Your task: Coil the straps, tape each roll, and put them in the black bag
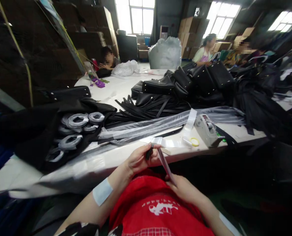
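Note:
In front of the red apron, my left hand [144, 158] is closed with a short black piece showing between its fingers. Its fingertips also pinch the upper end of a narrow greyish strap [166, 164], which looks covered in thin film. Lower and to the right, my right hand [184, 188] is closed on the strap's other end. The strap slants between both hands, just off the table edge. Whether the black piece is part of the strap, I cannot tell. Clear plastic sleeves [146, 129] lie lengthwise on the table beyond my hands.
A label or tape dispenser [208, 131] and a yellow ring [194, 141] are at the right. Coiled grey rolls [76, 120] lie left on black material. Loose black straps [146, 109] and black bags [158, 86] are piled behind. Several people sit farther back.

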Available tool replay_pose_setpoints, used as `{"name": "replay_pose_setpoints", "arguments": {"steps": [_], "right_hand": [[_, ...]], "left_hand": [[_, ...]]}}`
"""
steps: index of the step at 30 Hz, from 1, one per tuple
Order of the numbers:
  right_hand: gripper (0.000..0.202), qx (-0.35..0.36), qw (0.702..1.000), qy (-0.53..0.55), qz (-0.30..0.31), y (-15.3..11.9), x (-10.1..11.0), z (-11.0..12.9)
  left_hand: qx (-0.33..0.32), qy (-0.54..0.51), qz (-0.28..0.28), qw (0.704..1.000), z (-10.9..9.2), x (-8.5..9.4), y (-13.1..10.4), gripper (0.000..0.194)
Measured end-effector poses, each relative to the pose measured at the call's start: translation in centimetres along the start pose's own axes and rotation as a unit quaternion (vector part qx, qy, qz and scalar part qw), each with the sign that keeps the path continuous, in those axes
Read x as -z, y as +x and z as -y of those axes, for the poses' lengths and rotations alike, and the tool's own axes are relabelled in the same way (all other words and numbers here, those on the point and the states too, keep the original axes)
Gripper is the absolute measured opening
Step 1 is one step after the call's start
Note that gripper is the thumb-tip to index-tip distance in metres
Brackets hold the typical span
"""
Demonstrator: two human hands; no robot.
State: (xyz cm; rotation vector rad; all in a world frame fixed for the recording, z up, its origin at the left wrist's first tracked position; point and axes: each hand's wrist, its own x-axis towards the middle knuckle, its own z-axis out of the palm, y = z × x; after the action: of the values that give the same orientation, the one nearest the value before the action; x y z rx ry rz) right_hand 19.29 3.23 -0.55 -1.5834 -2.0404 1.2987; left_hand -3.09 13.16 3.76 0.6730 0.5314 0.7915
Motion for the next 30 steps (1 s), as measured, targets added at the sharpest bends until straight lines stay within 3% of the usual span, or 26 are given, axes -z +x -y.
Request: {"name": "replay_pose_setpoints", "arguments": {"steps": [2,4,5,8,9,10,11,12,14,17,19,22,24,26,28,30], "right_hand": [[0.037,0.03,0.992,0.117,0.043,0.1,-0.7,1.7],[0.041,0.047,0.958,0.28,0.048,-0.5,0.5,2.9],[0.041,0.055,0.932,0.357,0.014,-0.8,1.7,3.2],[0.038,0.079,0.861,0.481,-0.146,-1.2,6.4,2.5],[0.04,0.064,0.862,0.478,-0.16,-1.0,7.9,1.7],[0.042,0.037,0.877,0.45,-0.163,-0.8,9.0,0.7],[0.043,0.004,0.903,0.402,-0.152,-0.7,9.9,-0.3],[0.042,-0.028,0.931,0.336,-0.141,-0.6,10.5,-1.3],[0.037,-0.048,0.97,0.194,-0.139,-1.0,11.1,-2.7],[0.056,0.052,0.991,0.089,-0.084,-1.6,10.3,-2.4],[0.057,0.114,0.988,0.107,-0.015,-1.3,8.2,-1.1],[0.036,0.096,0.978,0.182,-0.023,-0.1,3.6,1.5],[0.042,0.075,0.967,0.243,0.032,0.2,1.4,2.9],[0.044,0.08,0.943,0.296,0.126,-0.5,1.3,3.8],[0.042,0.092,0.931,0.325,0.135,-2.0,3.6,4.1],[0.038,0.088,0.951,0.293,0.05,-3.3,7.1,3.8]], "left_hand": [[-0.146,0.082,-0.085,0.982,0.4,-1.7,2.3,0.038],[-0.241,0.261,-0.116,0.928,1.4,-2.9,3.8,0.037],[-0.257,0.35,-0.104,0.895,2.0,-3.4,4.1,0.035],[-0.203,0.556,0.048,0.805,3.7,-4.9,3.4,0.026],[-0.179,0.596,0.096,0.777,4.1,-5.3,2.8,0.028],[-0.152,0.628,0.132,0.752,4.2,-5.6,2.3,0.032],[-0.121,0.638,0.153,0.745,4.3,-5.7,1.8,0.038],[-0.083,0.62,0.158,0.764,4.2,-5.8,1.4,0.044],[0.01,0.517,0.168,0.839,4.1,-5.6,0.8,0.056],[0.101,0.278,0.17,0.94,4.4,-5.9,0.3,0.064],[0.091,0.136,0.133,0.978,4.6,-6.7,0.3,0.06],[-0.04,0.009,-0.017,0.999,4.7,-7.3,1.2,0.051],[-0.19,0.051,-0.159,0.968,4.4,-6.5,2.0,0.048],[-0.324,0.213,-0.232,0.892,4.1,-4.8,2.4,0.049],[-0.388,0.416,-0.177,0.803,4.1,-2.9,2.0,0.054],[-0.368,0.559,-0.077,0.739,4.4,-1.7,1.2,0.059]]}}
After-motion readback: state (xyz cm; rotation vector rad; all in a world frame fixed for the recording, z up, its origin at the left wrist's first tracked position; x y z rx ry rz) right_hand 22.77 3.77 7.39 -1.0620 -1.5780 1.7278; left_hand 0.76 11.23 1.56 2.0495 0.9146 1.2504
